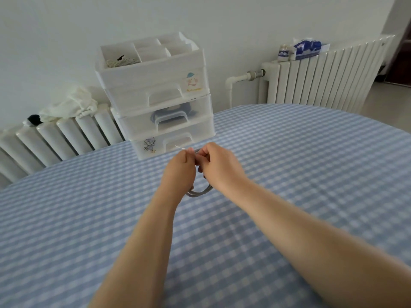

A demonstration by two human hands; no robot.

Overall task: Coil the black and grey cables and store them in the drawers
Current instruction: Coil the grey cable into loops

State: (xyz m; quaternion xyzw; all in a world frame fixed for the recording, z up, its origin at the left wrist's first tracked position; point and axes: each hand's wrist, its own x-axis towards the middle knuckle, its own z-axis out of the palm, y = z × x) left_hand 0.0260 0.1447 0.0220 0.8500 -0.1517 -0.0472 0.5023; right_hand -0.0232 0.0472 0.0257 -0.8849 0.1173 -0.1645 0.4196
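A coiled grey cable point(198, 193) hangs between my two hands above the checked table point(311, 165); only its lower loops show below my wrists. My left hand point(179, 168) pinches a thin white tie point(180, 148) at the top of the coil. Pressed against it, my right hand point(219, 165) has its fingers closed on the same spot. Just behind my hands stands a white drawer unit point(155, 101) with three shut drawers. A dark cable point(172, 111) shows through the middle drawer's translucent front.
The unit's open top tray point(144, 52) holds a pale cord bundle. White radiators run behind the table, one with a white cloth point(71, 104) on it and one at the right with a blue tissue pack point(308, 48).
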